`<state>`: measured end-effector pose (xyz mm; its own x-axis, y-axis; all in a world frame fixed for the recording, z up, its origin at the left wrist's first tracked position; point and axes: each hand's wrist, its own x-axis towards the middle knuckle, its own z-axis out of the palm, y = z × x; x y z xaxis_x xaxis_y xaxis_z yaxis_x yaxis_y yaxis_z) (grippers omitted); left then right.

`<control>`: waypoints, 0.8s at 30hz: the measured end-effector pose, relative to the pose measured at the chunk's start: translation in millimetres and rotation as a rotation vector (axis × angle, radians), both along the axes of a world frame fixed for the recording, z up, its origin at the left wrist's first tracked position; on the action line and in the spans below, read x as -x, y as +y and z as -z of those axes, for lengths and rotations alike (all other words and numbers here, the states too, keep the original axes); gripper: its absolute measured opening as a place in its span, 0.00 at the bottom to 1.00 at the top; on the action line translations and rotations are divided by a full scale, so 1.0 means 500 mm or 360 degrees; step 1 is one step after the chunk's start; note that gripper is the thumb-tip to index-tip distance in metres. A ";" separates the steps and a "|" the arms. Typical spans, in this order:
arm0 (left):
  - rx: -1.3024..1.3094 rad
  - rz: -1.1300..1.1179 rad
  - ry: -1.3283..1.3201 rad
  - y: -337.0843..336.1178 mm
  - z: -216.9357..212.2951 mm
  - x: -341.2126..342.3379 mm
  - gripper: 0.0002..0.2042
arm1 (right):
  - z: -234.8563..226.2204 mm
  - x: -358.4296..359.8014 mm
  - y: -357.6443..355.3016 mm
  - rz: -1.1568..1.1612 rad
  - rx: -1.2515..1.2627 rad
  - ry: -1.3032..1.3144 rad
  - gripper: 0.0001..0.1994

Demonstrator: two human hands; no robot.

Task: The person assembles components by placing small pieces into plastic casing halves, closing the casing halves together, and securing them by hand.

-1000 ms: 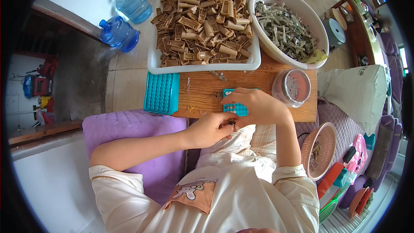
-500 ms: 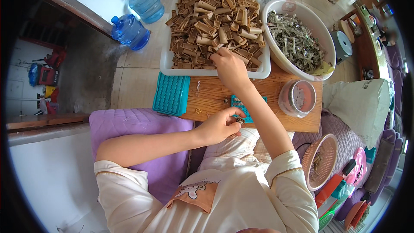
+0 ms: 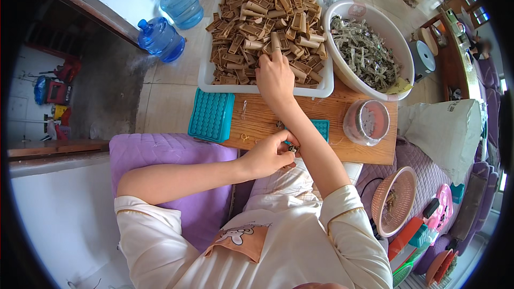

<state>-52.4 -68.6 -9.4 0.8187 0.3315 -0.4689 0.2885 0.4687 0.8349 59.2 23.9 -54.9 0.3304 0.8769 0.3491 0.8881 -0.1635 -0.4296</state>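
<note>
My left hand point(image 3: 273, 154) is closed around a small metallic part point(image 3: 293, 149), low over the near edge of the wooden table point(image 3: 342, 152). Above it, my right hand point(image 3: 276, 79) dips into the white tray point(image 3: 203, 77) of tan trough-shaped pieces point(image 3: 254, 45). Its fingers are bent, and one fingertip meets the lower end of an upright piece; whatever lies under the fingers is hidden. My right forearm crosses over the left fingertips and partly covers a small teal holder point(image 3: 321, 127).
A teal knobbed block point(image 3: 210, 115) sits left on the table. To the right stand a clear tub point(image 3: 368, 122) and a large white basin point(image 3: 409, 69) of silvery-green strips. A pink basket point(image 3: 394, 203) rests beside me; blue water bottles point(image 3: 160, 40) stand at left.
My right hand has shifted slightly left and its fingers now point straight into the tan pieces. The left hand keeps its metallic part, and the right forearm now crosses its fingertips.
</note>
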 end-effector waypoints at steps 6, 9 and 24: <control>-0.0008 0.0084 -0.0017 0.002 0.000 0.003 0.10 | -0.002 -0.021 -0.015 -0.0196 -0.0433 0.0108 0.05; 0.0001 0.0185 -0.0055 0.008 0.007 0.003 0.12 | -0.028 -0.045 -0.037 -0.0246 -0.0693 0.0643 0.04; 0.0544 -0.0279 -0.0155 0.046 -0.014 -0.021 0.13 | -0.039 -0.158 -0.318 -0.0165 -0.0322 0.2753 0.10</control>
